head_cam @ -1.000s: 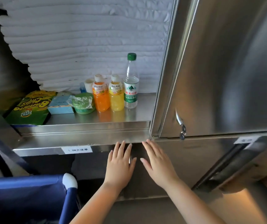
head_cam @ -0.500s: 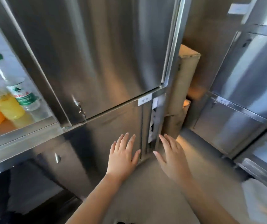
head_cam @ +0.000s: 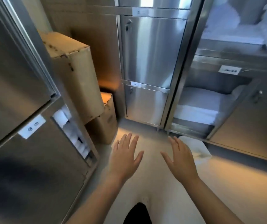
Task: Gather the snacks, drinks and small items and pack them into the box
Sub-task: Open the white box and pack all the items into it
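My left hand (head_cam: 125, 156) and my right hand (head_cam: 181, 157) are held out side by side over the pale floor, palms down, fingers straight and spread, holding nothing. A large closed cardboard box (head_cam: 74, 73) leans in the corner on top of a smaller cardboard box (head_cam: 104, 126), ahead and left of my left hand. No snacks, drinks or small items are in view.
A steel cabinet (head_cam: 24, 126) with labelled doors stands close on the left. Steel lockers (head_cam: 148, 62) fill the back. Open shelves (head_cam: 213, 102) with folded white linen are on the right. A white cloth (head_cam: 194, 147) lies on the floor beyond my right hand.
The view has swung right, away from the shelf with the bottles and snacks, which has left the frame. My hands stay held out flat and have spread a little apart.
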`<state>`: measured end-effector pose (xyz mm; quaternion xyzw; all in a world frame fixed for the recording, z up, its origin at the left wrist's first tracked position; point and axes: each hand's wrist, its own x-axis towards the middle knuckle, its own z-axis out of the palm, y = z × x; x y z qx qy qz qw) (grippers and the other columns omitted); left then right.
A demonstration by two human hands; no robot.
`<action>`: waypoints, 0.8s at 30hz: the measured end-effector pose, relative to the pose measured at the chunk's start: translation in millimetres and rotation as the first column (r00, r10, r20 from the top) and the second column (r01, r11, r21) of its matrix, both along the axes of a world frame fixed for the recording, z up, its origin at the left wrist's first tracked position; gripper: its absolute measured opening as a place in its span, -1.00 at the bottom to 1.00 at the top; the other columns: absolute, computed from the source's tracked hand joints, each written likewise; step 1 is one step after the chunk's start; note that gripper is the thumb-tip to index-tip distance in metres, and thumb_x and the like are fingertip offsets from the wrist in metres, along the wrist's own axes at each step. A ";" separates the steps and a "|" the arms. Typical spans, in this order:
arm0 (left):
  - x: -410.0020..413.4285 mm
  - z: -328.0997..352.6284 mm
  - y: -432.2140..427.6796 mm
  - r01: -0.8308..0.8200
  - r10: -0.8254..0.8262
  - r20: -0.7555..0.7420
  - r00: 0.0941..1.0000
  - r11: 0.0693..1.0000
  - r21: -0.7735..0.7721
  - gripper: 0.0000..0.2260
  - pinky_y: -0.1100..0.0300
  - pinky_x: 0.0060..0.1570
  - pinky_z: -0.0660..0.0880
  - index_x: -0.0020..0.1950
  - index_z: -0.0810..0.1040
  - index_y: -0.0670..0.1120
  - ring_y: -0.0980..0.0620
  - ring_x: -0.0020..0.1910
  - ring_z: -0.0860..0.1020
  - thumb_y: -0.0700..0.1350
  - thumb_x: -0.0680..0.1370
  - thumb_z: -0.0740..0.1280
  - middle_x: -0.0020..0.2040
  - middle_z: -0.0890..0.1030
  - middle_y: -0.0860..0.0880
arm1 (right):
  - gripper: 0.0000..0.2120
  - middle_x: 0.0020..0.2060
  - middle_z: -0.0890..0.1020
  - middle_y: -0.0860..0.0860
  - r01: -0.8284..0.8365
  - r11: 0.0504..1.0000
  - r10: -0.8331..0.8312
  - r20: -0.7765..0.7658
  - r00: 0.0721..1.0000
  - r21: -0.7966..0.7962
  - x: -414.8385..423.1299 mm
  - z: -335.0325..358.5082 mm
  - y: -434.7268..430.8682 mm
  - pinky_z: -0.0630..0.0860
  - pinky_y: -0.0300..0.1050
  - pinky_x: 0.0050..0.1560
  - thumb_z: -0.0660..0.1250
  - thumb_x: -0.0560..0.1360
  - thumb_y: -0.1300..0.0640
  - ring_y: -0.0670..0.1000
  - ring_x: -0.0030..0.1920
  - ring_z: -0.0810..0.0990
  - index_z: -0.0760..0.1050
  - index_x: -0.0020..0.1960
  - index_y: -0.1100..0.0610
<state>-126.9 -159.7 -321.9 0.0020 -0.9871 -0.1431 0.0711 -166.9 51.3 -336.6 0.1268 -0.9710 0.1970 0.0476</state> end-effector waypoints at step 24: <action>-308.1 -150.1 258.6 0.391 -0.365 0.259 0.894 0.919 -0.053 -0.47 0.05 0.45 -0.08 0.54 0.04 0.05 -0.03 0.52 0.02 0.17 0.60 0.02 0.54 0.11 -0.03 | -0.31 0.49 0.20 0.08 0.288 0.954 -0.299 0.292 0.908 0.081 -247.8 -146.4 276.9 0.13 0.05 0.44 0.01 0.48 -0.30 0.10 0.47 0.16 0.15 0.49 0.06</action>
